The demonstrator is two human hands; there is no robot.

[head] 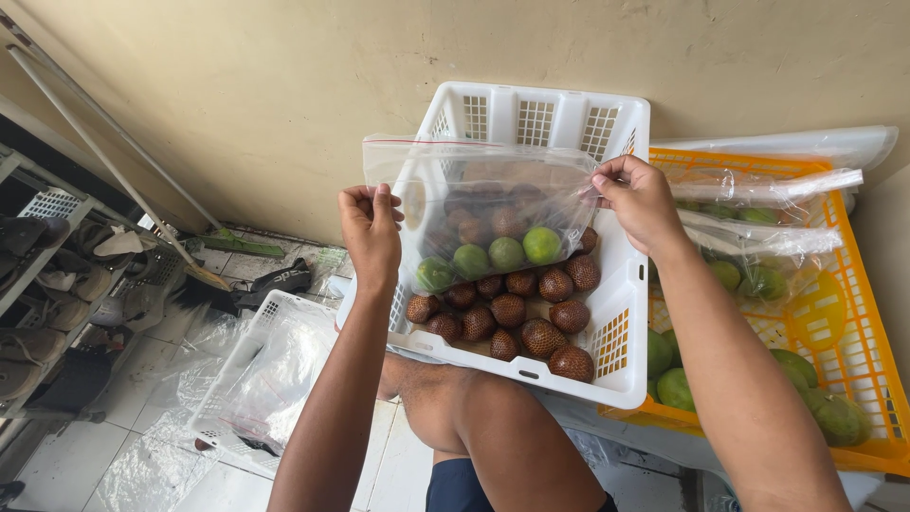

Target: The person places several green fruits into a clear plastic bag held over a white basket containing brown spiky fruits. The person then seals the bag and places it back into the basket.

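While both hands grip it, clear bag (479, 204), green fruit (502, 252), white crate (540, 118)

This looks like the back or side area of a home, perhaps used for small-scale fruit packing. A plain cream plastered wall (237, 85) meets a white tiled floor (66, 465). At the left stands a grey metal shoe rack (38, 284) filled with worn shoes and sandals, and a long-handled broom (114, 166) leans on the wall. Perforated plastic crates hold produce: a white plastic crate (531, 118) of brown scaly fruits and an orange plastic crate (853, 360) of green fruits, with clear plastic bags (758, 185) lying about.
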